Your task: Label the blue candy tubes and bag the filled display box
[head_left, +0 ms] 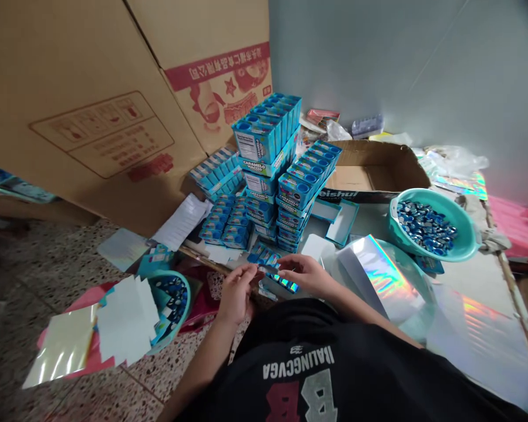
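Observation:
My left hand is closed in a pinch at the table's front edge, with the thumb and forefinger together. My right hand reaches in from the other side, its thumb and fingers drawn together. A small flat piece spans the gap between the fingertips; its kind is too small to tell. Just under the hands lies a strip with shiny rainbow squares. Behind it, a small blue box lies on the table. Stacks of blue printed candy boxes rise further back.
A turquoise basin of small dark-blue wrapped pieces stands at the right. Shiny holographic sheets lie nearer me. An open cardboard box is behind. Left and below, a basin holds blue pieces and white card. Large cartons wall the left.

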Tool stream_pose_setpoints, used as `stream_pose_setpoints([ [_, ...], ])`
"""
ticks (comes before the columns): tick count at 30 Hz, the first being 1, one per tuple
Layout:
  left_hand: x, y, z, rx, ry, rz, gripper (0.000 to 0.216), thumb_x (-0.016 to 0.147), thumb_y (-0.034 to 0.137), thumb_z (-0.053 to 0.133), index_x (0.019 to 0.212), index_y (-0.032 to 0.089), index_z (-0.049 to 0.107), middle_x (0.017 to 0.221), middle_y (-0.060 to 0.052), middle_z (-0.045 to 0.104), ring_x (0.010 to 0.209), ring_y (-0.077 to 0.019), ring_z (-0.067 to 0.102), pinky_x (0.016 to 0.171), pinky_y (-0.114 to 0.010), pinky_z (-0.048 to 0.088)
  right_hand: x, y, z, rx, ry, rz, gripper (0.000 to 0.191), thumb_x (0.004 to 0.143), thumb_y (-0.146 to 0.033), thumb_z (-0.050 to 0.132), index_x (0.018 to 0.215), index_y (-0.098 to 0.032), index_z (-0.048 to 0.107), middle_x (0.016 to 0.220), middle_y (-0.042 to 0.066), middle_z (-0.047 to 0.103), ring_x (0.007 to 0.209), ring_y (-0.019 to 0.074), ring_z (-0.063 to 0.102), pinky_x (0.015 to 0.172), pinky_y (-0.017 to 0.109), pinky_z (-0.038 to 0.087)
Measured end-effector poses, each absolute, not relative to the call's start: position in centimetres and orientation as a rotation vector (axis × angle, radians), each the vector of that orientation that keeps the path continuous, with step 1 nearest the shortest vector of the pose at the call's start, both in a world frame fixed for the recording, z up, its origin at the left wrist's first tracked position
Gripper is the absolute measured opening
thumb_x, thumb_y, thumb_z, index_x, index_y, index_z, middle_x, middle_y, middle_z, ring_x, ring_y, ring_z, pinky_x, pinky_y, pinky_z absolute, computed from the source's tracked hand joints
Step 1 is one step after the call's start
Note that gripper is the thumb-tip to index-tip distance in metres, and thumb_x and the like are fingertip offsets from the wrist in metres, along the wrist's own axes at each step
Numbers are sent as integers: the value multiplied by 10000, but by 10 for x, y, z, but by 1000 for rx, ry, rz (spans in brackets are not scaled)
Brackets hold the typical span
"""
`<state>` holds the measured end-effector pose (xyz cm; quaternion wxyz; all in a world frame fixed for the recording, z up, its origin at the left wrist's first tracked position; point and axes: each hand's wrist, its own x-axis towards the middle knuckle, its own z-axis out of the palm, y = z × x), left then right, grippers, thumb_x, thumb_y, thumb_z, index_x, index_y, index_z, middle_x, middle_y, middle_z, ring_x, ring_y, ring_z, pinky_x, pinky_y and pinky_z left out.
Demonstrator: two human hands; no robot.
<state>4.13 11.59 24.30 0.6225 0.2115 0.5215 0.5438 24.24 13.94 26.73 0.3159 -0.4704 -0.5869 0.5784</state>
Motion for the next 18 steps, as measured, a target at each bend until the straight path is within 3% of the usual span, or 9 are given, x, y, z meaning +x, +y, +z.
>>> stream_pose_setpoints([
  [5,14,121,176,592,1330,1101,413,609,394,899,842,156,654,778,-2,720,715,-137,668,697,-246,522,263,136,253,-1408,-1517,1415,403,813,-460,696,1061,-142,708,847,59,709,740,167,613,666,296,489],
  [9,1,115,117,658,1451,894,199,847,290,740,831,130,623,741,20,656,657,-114,629,653,-269,536,285,124,233,-1507,-1458,1407,439,791,-486,698,1059,-139,711,830,55,701,735,177,616,682,307,490],
  [12,11,107,87,719,1489,757,179,927,298,647,885,125,636,812,3,659,704,-120,639,689,-299,561,300,112,219,-1581,-1389,1405,469,782,-517,685,1050,-133,705,829,60,703,730,188,628,679,315,500],
  [18,33,96,57,840,1586,618,205,925,322,647,991,128,650,986,-44,680,879,-169,663,804,-369,570,315,94,206,-1662,-1285,1384,468,772,-520,690,1048,-142,693,878,72,709,790,205,645,713,323,515],
])
